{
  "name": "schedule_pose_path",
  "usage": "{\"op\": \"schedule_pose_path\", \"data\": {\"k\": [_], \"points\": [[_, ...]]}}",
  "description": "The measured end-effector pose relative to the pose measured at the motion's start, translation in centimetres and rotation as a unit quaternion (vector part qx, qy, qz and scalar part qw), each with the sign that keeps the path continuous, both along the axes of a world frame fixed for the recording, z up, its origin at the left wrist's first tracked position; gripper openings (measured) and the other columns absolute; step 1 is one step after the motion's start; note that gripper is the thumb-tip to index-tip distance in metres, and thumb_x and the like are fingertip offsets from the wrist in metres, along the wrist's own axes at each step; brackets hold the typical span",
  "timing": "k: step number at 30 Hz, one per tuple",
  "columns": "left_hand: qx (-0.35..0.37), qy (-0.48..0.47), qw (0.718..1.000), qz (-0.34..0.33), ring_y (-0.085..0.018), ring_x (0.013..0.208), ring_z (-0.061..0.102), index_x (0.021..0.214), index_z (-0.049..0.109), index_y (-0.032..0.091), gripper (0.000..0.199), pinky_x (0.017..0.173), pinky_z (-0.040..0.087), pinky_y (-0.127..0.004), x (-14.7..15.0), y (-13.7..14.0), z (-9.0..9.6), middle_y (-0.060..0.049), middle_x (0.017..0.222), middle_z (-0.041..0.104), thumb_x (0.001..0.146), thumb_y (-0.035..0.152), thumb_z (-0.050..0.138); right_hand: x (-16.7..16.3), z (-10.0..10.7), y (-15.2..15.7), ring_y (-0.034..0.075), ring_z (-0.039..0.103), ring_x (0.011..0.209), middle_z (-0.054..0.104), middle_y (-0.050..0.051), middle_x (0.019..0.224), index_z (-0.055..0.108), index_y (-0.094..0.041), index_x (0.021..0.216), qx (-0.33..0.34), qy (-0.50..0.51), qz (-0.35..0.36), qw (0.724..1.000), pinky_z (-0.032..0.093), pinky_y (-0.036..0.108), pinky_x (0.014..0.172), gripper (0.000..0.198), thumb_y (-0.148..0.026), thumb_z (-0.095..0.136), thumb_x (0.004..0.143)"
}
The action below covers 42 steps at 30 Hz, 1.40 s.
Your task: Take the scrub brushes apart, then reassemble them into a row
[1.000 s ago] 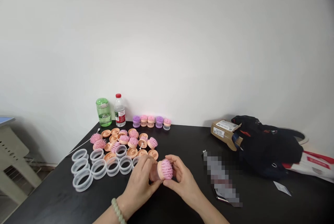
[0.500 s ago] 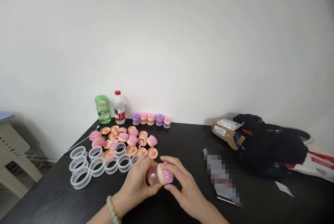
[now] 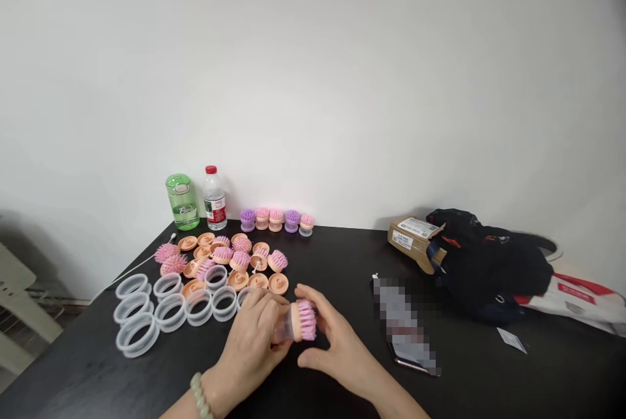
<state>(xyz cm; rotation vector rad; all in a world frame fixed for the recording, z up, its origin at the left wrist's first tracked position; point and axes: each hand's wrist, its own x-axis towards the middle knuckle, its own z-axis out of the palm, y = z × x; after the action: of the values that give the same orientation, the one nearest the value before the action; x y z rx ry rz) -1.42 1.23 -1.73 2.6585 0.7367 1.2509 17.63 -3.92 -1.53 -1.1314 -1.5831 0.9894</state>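
A scalp brush (image 3: 306,321) with pink bristles, a peach collar and a see-through body lies sideways above the near part of the table. My left hand (image 3: 249,334) is wrapped round the body end, hiding part of it. Around the bristle end, my right hand (image 3: 342,347) has its thumb and fingers spread apart; whether a fingertip touches the far side I cannot tell. Left of my hands lie several clear plastic rings (image 3: 171,328). Behind them are peach round caps (image 3: 278,284) and pink bristle heads (image 3: 173,265).
Several whole scalp brushes (image 3: 276,221), purple and pink, stand in a row by the wall. A green bottle (image 3: 182,204) and a water bottle (image 3: 215,201) stand back left. On the right are a blurred phone (image 3: 405,328), a cardboard box (image 3: 413,236) and a dark cloth bag (image 3: 493,269).
The fingers of my right hand have parted from the bristle end they were gripping. The brush is turned with its bristles more to the right. The whole view has shifted slightly.
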Motion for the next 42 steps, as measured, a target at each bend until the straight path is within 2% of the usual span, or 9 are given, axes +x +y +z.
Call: {"op": "schedule_pose_path", "data": {"k": [5, 11, 18, 24, 30, 34, 38, 40, 42], "points": [[0.021, 0.014, 1.000, -0.002, -0.022, 0.086, 0.057, 0.102, 0.050, 0.021, 0.033, 0.075, 0.048, -0.039, 0.0, 0.1, -0.1, -0.005, 0.097, 0.065, 0.078, -0.002, 0.054, -0.1, -0.8, 0.4, 0.022, 0.065, 0.094, 0.068, 0.002, 0.103, 0.063, -0.025, 0.115, -0.030, 0.011, -0.015, 0.999, 0.053, 0.035, 0.084, 0.039, -0.018, 0.070, 0.077], [0.021, 0.024, 0.999, 0.000, -0.022, 0.087, 0.053, 0.103, 0.049, 0.019, 0.033, 0.075, 0.045, -0.039, -0.2, 0.1, -0.3, -0.006, 0.098, 0.063, 0.079, -0.003, 0.056, -0.1, -0.7, 0.2, 0.026, 0.055, 0.119, 0.052, 0.007, 0.136, 0.046, -0.032, 0.136, -0.078, 0.082, -0.025, 0.993, 0.050, 0.039, 0.095, 0.085, -0.010, 0.079, 0.061], [0.026, 0.051, 0.998, -0.006, -0.023, 0.089, 0.053, 0.106, 0.050, 0.019, 0.034, 0.078, 0.043, -0.040, -0.3, -0.3, 0.1, -0.006, 0.102, 0.064, 0.081, -0.002, 0.057, -0.4, -0.3, 0.2, 0.021, 0.061, 0.093, 0.062, 0.003, 0.101, 0.064, -0.023, 0.106, -0.073, 0.081, -0.013, 0.994, 0.052, 0.033, 0.082, 0.038, -0.016, 0.072, 0.070], [-0.020, 0.014, 1.000, -0.003, -0.023, 0.084, 0.055, 0.100, 0.050, 0.020, 0.031, 0.073, 0.045, -0.039, -0.2, -0.5, 0.7, -0.004, 0.092, 0.063, 0.078, 0.008, 0.068, -0.2, 0.8, -0.2, 0.023, 0.059, 0.105, 0.059, 0.005, 0.112, 0.065, -0.024, 0.099, 0.021, 0.052, -0.016, 0.998, 0.049, 0.034, 0.089, 0.031, -0.012, 0.070, 0.071], [-0.005, 0.033, 0.999, 0.003, -0.025, 0.088, 0.054, 0.102, 0.052, 0.020, 0.030, 0.077, 0.044, -0.041, -0.2, -0.1, 0.2, -0.006, 0.099, 0.066, 0.080, 0.003, 0.061, -0.4, -0.2, 0.1, 0.025, 0.061, 0.107, 0.059, 0.005, 0.119, 0.053, -0.028, 0.124, -0.081, 0.102, -0.006, 0.991, 0.051, 0.038, 0.091, 0.064, -0.016, 0.077, 0.066], [-0.002, 0.033, 0.999, -0.009, -0.025, 0.089, 0.054, 0.102, 0.054, 0.020, 0.027, 0.079, 0.042, -0.041, -0.1, -0.2, 0.1, -0.006, 0.100, 0.067, 0.082, 0.003, 0.059, -0.5, -0.5, 0.4, 0.022, 0.063, 0.092, 0.063, 0.004, 0.102, 0.064, -0.024, 0.106, -0.049, 0.065, -0.041, 0.996, 0.053, 0.034, 0.079, 0.035, -0.018, 0.072, 0.073], [-0.181, 0.005, 0.983, -0.008, -0.023, 0.085, 0.056, 0.094, 0.059, 0.019, 0.027, 0.077, 0.041, -0.037, -0.1, -0.3, 0.8, -0.004, 0.093, 0.067, 0.072, 0.011, 0.072, 0.0, 0.6, 0.1, 0.023, 0.062, 0.098, 0.064, 0.004, 0.105, 0.070, -0.025, 0.097, 0.040, 0.009, -0.042, 0.998, 0.049, 0.033, 0.086, 0.032, -0.011, 0.076, 0.068], [-0.363, -0.025, 0.931, -0.038, -0.020, 0.077, 0.056, 0.089, 0.061, 0.018, 0.029, 0.071, 0.041, -0.032, -0.1, -0.2, 1.3, -0.002, 0.085, 0.065, 0.066, 0.019, 0.079, 0.5, 1.3, -0.1, 0.023, 0.061, 0.103, 0.065, 0.004, 0.108, 0.072, -0.027, 0.098, 0.072, -0.006, -0.009, 0.997, 0.047, 0.035, 0.091, 0.034, -0.011, 0.078, 0.069], [-0.522, -0.072, 0.843, -0.106, -0.015, 0.067, 0.054, 0.086, 0.061, 0.017, 0.031, 0.064, 0.039, -0.027, -0.3, 0.0, 1.7, 0.001, 0.075, 0.062, 0.067, 0.033, 0.080, 1.0, 1.8, -0.4, 0.023, 0.061, 0.103, 0.066, 0.004, 0.108, 0.072, -0.030, 0.100, 0.096, -0.001, 0.034, 0.995, 0.047, 0.035, 0.090, 0.035, -0.011, 0.079, 0.071]]}}
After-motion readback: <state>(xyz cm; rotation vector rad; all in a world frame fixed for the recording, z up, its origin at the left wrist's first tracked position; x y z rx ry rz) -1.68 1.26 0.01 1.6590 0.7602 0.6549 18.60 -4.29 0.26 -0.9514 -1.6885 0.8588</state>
